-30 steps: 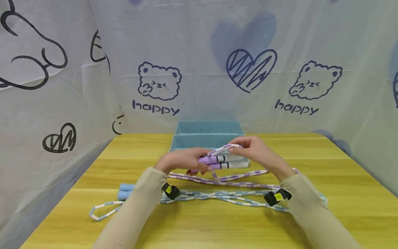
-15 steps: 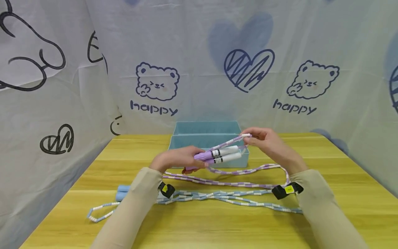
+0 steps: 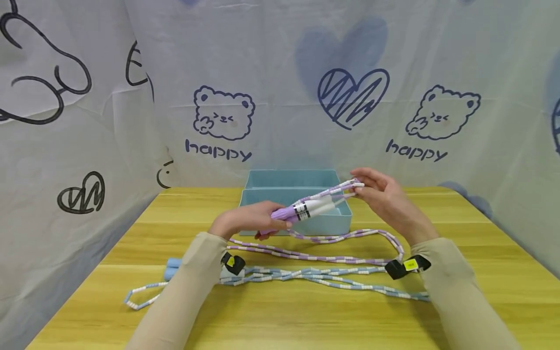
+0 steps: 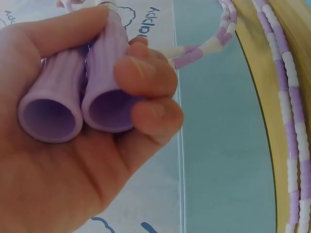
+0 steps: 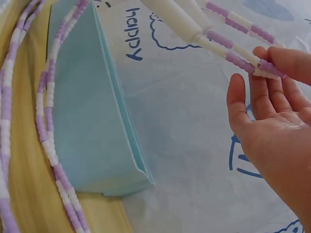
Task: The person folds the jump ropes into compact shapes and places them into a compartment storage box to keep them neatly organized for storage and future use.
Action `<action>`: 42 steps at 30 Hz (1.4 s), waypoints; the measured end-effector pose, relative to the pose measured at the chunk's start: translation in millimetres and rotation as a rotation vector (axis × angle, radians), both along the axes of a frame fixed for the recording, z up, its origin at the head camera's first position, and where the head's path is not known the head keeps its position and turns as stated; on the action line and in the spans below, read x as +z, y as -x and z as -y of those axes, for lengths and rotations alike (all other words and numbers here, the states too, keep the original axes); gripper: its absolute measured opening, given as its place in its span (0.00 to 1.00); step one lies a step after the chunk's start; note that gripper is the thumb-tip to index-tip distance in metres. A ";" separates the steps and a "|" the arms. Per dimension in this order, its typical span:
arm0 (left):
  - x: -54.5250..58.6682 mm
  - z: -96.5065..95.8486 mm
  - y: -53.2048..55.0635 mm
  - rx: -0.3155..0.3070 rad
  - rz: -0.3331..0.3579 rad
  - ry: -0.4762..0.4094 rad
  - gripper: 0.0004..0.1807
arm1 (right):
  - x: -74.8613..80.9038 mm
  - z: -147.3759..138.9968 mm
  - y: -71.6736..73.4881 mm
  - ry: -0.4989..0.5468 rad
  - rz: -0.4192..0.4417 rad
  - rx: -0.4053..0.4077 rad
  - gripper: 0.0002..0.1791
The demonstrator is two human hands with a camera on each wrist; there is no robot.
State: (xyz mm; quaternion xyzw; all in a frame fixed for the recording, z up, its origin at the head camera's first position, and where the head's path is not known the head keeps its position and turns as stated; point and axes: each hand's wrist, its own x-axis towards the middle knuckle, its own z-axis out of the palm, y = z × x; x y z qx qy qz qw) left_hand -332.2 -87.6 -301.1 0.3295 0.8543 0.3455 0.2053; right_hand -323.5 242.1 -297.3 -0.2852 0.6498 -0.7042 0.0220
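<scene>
My left hand [image 3: 249, 218] grips the two purple-and-white handles [image 4: 106, 63] of a jump rope, held together above the table. In the left wrist view the hollow purple ends face the camera, fingers curled round them. To the right, my right hand [image 3: 387, 197] pinches a bend of the rope's purple-and-white beaded cord [image 5: 238, 60] between thumb and fingers. That cord stretches from beside the handles to the pinch. More of the same cord [image 3: 306, 257] lies in long doubled strands and a loop on the table, below both hands.
A light blue bin [image 3: 315, 226] stands behind the hands, with a second blue bin [image 3: 290, 179] at its back. Nearer lies a blue-and-white beaded jump rope [image 3: 284, 277], its blue handles [image 3: 173, 263] partly behind the left sleeve. A printed cloth [image 3: 280, 97] hangs behind the wooden table.
My right hand has moved right and up, drawing the pinched cord out past the handles' white ends. The handles have shifted slightly left and up and now tilt more.
</scene>
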 end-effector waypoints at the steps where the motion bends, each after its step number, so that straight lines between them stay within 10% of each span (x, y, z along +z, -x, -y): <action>1: -0.1 0.5 0.6 -0.001 -0.006 -0.003 0.15 | -0.9 0.5 0.9 0.014 -0.001 0.012 0.19; 9: 0.5 4.1 2.4 0.043 -0.051 -0.045 0.13 | -3.4 4.4 1.2 -0.161 -0.031 -0.137 0.22; 16: 5.6 6.1 2.2 0.106 -0.091 -0.038 0.16 | 9.8 23.8 -15.2 -0.321 -0.317 -0.429 0.14; 22: 10.8 4.2 2.6 0.121 -0.132 -0.031 0.17 | 16.3 49.7 -31.6 -0.497 -0.305 -0.124 0.10; 29: 8.3 1.6 -1.2 0.094 -0.104 -0.061 0.17 | -13.2 62.1 -22.6 -0.734 -0.245 0.003 0.18; 42: 9.3 -11.7 -13.9 -0.045 -0.015 -0.111 0.14 | -46.8 75.5 -11.3 -0.732 -0.223 0.240 0.27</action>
